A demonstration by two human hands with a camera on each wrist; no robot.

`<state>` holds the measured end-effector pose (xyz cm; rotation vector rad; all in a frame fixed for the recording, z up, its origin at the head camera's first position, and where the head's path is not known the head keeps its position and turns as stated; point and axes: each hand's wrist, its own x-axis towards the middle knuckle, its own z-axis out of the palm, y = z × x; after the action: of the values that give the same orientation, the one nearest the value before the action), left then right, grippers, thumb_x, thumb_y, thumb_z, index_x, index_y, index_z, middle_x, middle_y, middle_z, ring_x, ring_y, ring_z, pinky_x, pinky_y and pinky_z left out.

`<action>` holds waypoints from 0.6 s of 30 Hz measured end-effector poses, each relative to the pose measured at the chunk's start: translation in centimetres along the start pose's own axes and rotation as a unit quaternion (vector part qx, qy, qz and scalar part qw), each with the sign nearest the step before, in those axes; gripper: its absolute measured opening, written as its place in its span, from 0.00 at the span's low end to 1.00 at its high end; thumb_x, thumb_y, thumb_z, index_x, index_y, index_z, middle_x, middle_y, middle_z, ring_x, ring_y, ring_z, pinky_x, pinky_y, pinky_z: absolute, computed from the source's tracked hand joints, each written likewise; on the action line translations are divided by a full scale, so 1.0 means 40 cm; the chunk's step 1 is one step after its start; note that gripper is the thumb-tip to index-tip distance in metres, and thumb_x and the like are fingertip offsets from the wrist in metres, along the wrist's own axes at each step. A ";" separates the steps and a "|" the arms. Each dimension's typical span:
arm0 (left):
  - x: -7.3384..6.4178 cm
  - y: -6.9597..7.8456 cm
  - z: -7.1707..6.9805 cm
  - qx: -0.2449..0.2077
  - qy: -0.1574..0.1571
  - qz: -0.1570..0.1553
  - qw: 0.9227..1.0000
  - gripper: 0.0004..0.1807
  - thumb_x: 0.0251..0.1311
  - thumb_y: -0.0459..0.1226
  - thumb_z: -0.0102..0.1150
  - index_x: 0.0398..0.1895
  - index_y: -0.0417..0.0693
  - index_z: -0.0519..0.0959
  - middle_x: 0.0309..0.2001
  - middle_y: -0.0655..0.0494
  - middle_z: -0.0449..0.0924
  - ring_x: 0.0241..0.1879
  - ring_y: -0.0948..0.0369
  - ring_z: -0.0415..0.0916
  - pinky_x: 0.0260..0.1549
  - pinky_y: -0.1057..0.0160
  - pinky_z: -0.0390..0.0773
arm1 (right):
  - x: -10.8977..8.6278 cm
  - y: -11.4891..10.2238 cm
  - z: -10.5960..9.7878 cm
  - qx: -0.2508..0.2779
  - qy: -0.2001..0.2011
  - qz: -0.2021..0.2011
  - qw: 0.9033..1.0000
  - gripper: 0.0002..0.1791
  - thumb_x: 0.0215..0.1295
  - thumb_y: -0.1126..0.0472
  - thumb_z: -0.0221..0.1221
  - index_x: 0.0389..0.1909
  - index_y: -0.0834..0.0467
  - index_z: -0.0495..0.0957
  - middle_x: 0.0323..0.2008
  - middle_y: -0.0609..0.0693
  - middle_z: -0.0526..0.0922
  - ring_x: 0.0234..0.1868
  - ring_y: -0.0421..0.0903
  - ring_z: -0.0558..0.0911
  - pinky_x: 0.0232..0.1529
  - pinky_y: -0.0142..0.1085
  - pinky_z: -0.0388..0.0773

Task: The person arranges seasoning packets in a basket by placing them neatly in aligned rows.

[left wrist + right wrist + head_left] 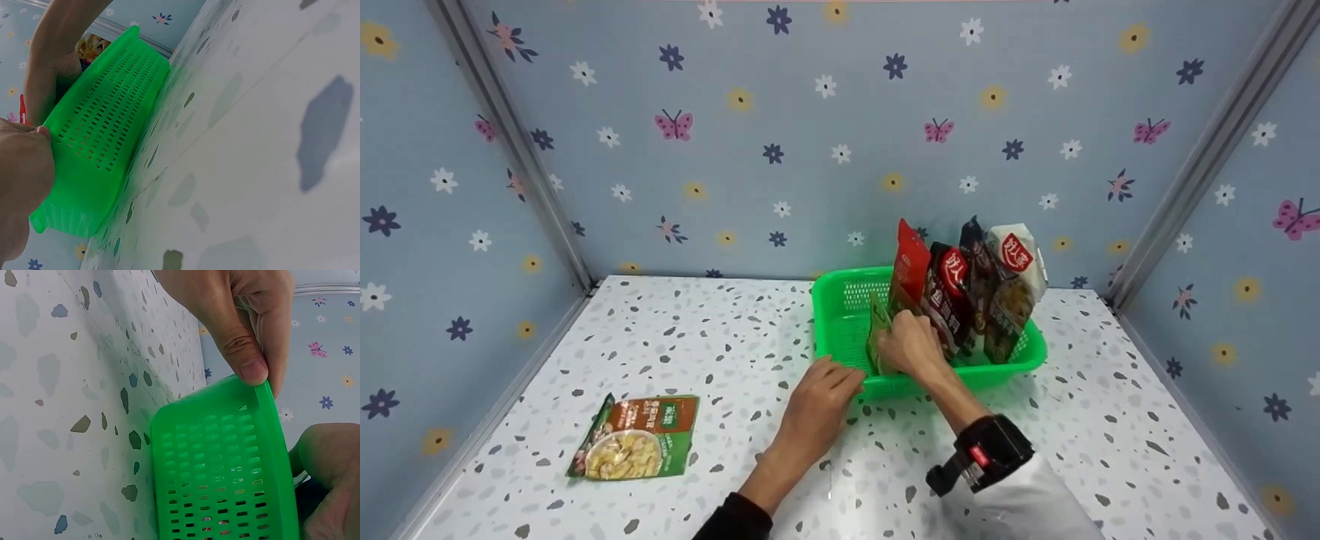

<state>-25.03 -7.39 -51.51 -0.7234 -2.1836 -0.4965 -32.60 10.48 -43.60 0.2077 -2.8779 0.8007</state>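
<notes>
A green plastic basket [840,369] stands toward the back of the table. My left hand [825,397] grips its front-left rim; in the right wrist view the left thumb [253,371] presses the rim from outside. Inside the basket, my right hand [913,343] holds a green food packet [879,334] with curled fingers, their tips hidden. Right of it, more seasoning packets stand upright: a red one [911,259], a dark one with a red label [945,300], another dark one [976,262] and a white-topped one [1012,292].
A green and brown food packet [637,439] lies flat on the speckled white table [720,337], left of my left forearm. Flowered blue wall panels [840,135] enclose the back and sides. The basket sits close to the back panel.
</notes>
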 end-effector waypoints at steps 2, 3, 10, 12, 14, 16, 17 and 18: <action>0.000 0.000 0.000 -0.002 -0.002 -0.001 1.000 0.13 0.63 0.35 0.81 0.50 0.49 0.92 0.44 0.57 0.96 0.50 0.56 0.89 0.70 0.48 0.87 | 0.001 0.000 -0.002 0.004 -0.012 0.009 1.000 0.29 0.80 0.57 0.62 0.17 0.49 0.61 0.17 0.44 0.60 0.22 0.48 0.69 0.26 0.40 0.66; -0.001 0.000 0.001 -0.003 -0.004 -0.001 1.000 0.13 0.63 0.35 0.81 0.50 0.49 0.92 0.44 0.57 0.96 0.50 0.56 0.89 0.70 0.48 0.87 | 0.001 0.001 -0.002 0.007 -0.016 0.013 1.000 0.30 0.81 0.55 0.62 0.17 0.49 0.61 0.16 0.43 0.59 0.21 0.48 0.68 0.26 0.40 0.65; -0.001 0.000 0.002 -0.004 -0.001 -0.003 1.000 0.12 0.64 0.35 0.80 0.50 0.49 0.92 0.44 0.58 0.96 0.50 0.57 0.89 0.71 0.48 0.87 | 0.003 0.002 -0.005 0.017 -0.010 0.009 1.000 0.29 0.81 0.54 0.64 0.16 0.49 0.64 0.14 0.42 0.58 0.19 0.46 0.65 0.23 0.38 0.62; -0.002 0.001 0.001 -0.003 -0.002 -0.005 1.000 0.12 0.64 0.35 0.80 0.50 0.50 0.92 0.45 0.58 0.96 0.50 0.57 0.89 0.71 0.48 0.87 | 0.003 0.003 -0.006 0.017 -0.007 0.006 1.000 0.28 0.81 0.54 0.64 0.18 0.50 0.66 0.14 0.43 0.59 0.18 0.46 0.65 0.23 0.38 0.61; -0.002 0.003 0.000 -0.002 -0.005 -0.008 1.000 0.12 0.65 0.35 0.80 0.50 0.50 0.92 0.45 0.59 0.96 0.50 0.58 0.89 0.72 0.49 0.86 | 0.003 0.003 -0.006 0.016 -0.004 0.004 1.000 0.24 0.81 0.54 0.63 0.22 0.52 0.69 0.16 0.45 0.62 0.20 0.47 0.67 0.24 0.39 0.62; -0.001 0.004 -0.002 -0.001 -0.010 -0.012 1.000 0.12 0.66 0.35 0.79 0.51 0.51 0.92 0.46 0.59 0.96 0.51 0.58 0.90 0.73 0.49 0.86 | 0.002 0.003 -0.008 0.016 -0.001 0.003 1.000 0.20 0.81 0.53 0.63 0.26 0.54 0.72 0.18 0.46 0.66 0.21 0.48 0.69 0.24 0.39 0.64; -0.001 0.004 -0.002 -0.002 -0.011 -0.013 1.000 0.12 0.66 0.35 0.79 0.51 0.51 0.92 0.46 0.59 0.96 0.51 0.58 0.90 0.73 0.49 0.86 | 0.002 0.003 -0.008 0.018 0.000 0.003 1.000 0.19 0.81 0.53 0.63 0.28 0.54 0.72 0.19 0.47 0.67 0.22 0.48 0.70 0.25 0.39 0.65; -0.001 0.004 -0.002 -0.004 -0.012 -0.013 1.000 0.12 0.66 0.35 0.79 0.51 0.51 0.92 0.46 0.59 0.96 0.51 0.58 0.90 0.73 0.48 0.86 | 0.001 0.003 -0.009 0.018 0.001 0.002 1.000 0.19 0.81 0.54 0.63 0.28 0.54 0.72 0.19 0.47 0.68 0.23 0.48 0.71 0.25 0.39 0.65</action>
<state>-24.88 -7.33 -51.47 -0.7085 -2.2169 -0.5117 -32.64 10.75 -43.35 0.2047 -2.8655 0.8540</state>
